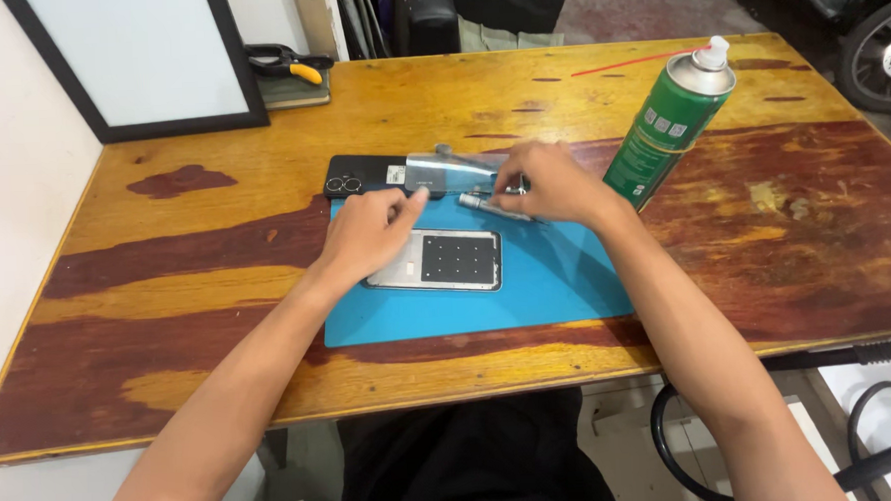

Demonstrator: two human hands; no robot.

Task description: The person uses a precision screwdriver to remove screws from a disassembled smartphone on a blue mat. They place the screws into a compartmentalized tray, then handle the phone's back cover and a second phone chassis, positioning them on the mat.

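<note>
Both hands are up at the far edge of the blue mat (528, 297) on the wooden desk (215, 241): the left hand (365, 234) and the right hand (553, 184) each pinch an end of a clear plastic film (452, 168) above a black phone back (362, 176). A silver tool (489, 209) lies just under the right hand. A phone frame (446, 260) rests on the mat near the left wrist, and a green spray can (670, 120) stands tilted just beside the right forearm.
</note>
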